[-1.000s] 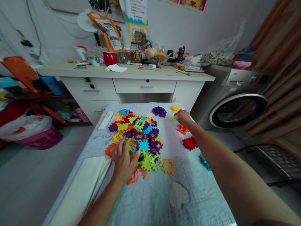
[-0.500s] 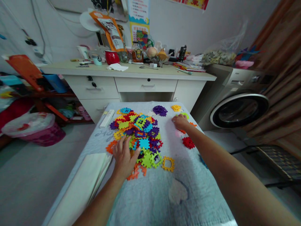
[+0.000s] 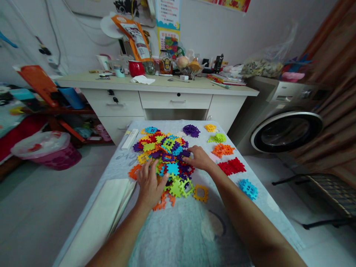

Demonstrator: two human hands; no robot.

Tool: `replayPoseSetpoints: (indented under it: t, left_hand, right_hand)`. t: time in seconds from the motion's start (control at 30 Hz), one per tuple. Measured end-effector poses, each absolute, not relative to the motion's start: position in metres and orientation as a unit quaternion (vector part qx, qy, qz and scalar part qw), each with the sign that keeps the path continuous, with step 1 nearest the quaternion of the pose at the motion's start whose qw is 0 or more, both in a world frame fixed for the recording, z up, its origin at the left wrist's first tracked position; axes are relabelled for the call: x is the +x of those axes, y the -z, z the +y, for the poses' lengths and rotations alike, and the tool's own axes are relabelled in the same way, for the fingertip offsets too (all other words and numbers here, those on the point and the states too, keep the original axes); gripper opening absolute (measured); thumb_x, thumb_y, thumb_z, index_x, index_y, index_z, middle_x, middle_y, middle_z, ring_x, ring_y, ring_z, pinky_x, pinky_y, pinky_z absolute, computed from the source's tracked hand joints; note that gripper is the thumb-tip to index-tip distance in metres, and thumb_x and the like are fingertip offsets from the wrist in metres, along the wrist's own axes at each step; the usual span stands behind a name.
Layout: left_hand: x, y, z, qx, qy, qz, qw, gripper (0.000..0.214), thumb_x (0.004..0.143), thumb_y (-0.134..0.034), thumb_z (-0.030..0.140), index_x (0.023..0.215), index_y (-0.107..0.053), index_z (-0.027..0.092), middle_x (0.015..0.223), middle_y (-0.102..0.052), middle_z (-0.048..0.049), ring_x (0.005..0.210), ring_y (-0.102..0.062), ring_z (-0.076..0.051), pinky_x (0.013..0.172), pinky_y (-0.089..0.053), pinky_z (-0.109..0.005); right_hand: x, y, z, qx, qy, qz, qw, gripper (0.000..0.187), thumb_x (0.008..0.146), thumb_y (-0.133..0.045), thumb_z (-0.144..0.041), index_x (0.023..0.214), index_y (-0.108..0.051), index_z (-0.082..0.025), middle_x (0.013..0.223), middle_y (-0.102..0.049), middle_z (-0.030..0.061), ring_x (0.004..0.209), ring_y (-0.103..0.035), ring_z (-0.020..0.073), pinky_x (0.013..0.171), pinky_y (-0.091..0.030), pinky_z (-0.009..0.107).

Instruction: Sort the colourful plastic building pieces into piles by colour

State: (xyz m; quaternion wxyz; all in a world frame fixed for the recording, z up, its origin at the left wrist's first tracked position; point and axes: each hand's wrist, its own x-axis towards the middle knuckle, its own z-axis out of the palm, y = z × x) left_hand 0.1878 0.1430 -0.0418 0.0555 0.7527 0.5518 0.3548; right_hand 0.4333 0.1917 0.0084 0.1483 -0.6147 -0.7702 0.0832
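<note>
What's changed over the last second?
The right hand moved from over by the green pile leftward and nearer, to the mixed heap's right edge; whether it let go or took hold of a piece is unclear. The left hand stayed at the heap's left side.

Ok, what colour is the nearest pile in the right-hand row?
The pile is blue, clearest in the head view.

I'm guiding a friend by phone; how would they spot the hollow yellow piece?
Start at the cloth-covered table before the white drawers, and find its multicoloured heap. At the heap's near right edge lies the hollow yellow piece, a flat square. Its similar neighbour, the green frame, differs in colour.
</note>
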Motion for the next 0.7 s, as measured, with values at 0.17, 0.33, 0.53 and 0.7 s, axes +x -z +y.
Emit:
replayPoseSetpoints:
  t: [0.17,0.33,0.53,0.7]
  left_hand:
    - [0.189,0.04,0.142,0.75,-0.36,0.553,0.051,0.056,0.09,-0.047,0.05,0.135,-0.044,0.017,0.138,-0.046,-0.0177,0.132,-0.04,-0.034,0.11,-0.031,-0.056]
    - [0.187,0.041,0.143,0.748,-0.362,0.553,0.06,0.055,0.09,-0.048,0.05,0.135,-0.043,0.019,0.138,-0.046,-0.0167,0.132,-0.04,-0.033,0.11,-0.03,-0.057]
    - [0.187,0.044,0.144,0.745,-0.367,0.554,0.06,0.056,0.089,-0.049,0.05,0.135,-0.044,0.019,0.139,-0.045,-0.0166,0.133,-0.04,-0.033,0.11,-0.031,-0.056]
    - [0.187,0.046,0.144,0.746,-0.371,0.55,0.061,0.056,0.089,-0.05,0.049,0.136,-0.044,0.02,0.14,-0.045,-0.0163,0.133,-0.039,-0.033,0.111,-0.03,-0.056]
  right_hand:
    - [0.418,0.003,0.19,-0.628,-0.09,-0.757,0.154,0.042,0.081,-0.068,-0.045,0.112,-0.069,-0.017,0.105,-0.067,0.0112,0.096,-0.059,0.0233,0.087,-0.043,0.034]
    - [0.427,0.0,0.193,-0.615,-0.098,-0.756,0.201,0.04,0.079,-0.072,-0.038,0.113,-0.067,-0.018,0.107,-0.067,0.0094,0.097,-0.059,0.0211,0.088,-0.043,0.032]
    - [0.459,-0.008,0.216,-0.653,-0.141,-0.702,0.247,0.028,0.077,-0.074,-0.035,0.099,-0.07,-0.018,0.094,-0.069,0.005,0.08,-0.062,0.0161,0.077,-0.046,0.027]
    - [0.477,-0.003,0.259,-0.716,-0.126,-0.615,0.306,0.027,0.077,-0.071,-0.036,0.097,-0.069,-0.018,0.092,-0.07,0.0037,0.079,-0.063,0.0168,0.078,-0.048,0.029]
